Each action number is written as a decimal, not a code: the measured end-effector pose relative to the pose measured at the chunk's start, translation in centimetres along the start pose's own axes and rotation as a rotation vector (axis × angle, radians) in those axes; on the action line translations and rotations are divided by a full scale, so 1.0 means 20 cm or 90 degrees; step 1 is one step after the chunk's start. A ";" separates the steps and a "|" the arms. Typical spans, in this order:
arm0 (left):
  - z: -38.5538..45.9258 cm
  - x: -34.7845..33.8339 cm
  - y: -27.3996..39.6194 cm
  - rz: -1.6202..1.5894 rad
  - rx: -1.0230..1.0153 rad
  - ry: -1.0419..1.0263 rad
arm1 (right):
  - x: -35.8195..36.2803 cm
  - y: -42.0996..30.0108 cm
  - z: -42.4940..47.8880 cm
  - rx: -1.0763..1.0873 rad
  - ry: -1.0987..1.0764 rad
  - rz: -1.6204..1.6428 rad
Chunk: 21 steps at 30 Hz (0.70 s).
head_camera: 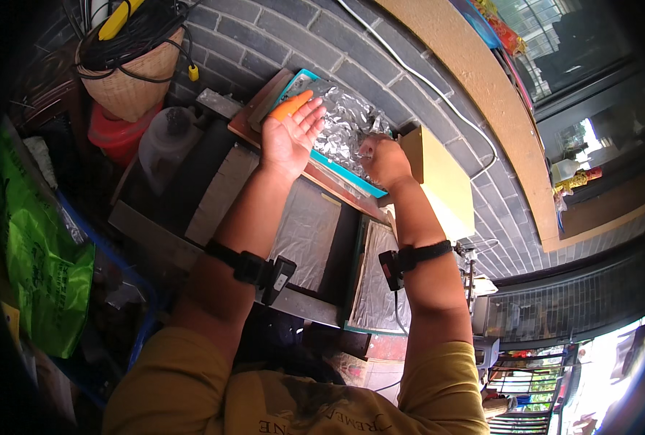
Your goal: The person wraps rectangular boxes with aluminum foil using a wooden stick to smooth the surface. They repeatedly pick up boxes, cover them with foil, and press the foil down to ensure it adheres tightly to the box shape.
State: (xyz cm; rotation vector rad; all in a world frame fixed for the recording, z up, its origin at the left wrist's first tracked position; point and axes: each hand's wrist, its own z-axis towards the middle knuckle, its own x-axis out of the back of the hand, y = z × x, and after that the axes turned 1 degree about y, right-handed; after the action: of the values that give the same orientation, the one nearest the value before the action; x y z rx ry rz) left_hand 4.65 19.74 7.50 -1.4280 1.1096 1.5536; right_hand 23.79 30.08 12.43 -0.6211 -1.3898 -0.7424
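Note:
My left hand [291,136] is held palm up at the near edge of a shallow teal tray, fingers extended and nothing in the palm. An orange finger cot [291,106] covers its thumb. Crumpled silver foil pieces [340,111] fill the tray, whose teal rim [349,175] shows along the near side. My right hand [386,159] is at the tray's right end with its fingers curled over the foil. Its fingertips are partly hidden, so whether it grips a piece cannot be made out.
Silvery sheets [306,234] lie flat on the dark bench before me, with another sheet [379,272] on a green-edged board. A yellow box [445,190] stands right of the tray. Left are a translucent jug [167,141], a red bucket [121,136] and a cable-filled basket [132,87]. Behind rises a grey brick wall [301,32].

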 end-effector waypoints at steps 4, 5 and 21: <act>0.00 -0.01 0.01 0.011 -0.003 0.007 | 0.04 -0.10 -0.03 0.005 -0.036 -0.002; 0.00 -0.01 0.01 0.010 -0.003 0.006 | 0.04 -0.11 -0.03 -0.005 -0.036 -0.001; -0.01 -0.01 0.00 0.017 0.001 0.007 | 0.02 0.09 0.02 -0.118 0.206 0.409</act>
State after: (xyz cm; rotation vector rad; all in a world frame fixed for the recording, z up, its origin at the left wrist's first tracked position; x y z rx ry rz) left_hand 4.64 19.60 7.74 -1.4272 1.1402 1.5657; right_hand 25.00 31.53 13.01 -0.9829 -0.7568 -0.4251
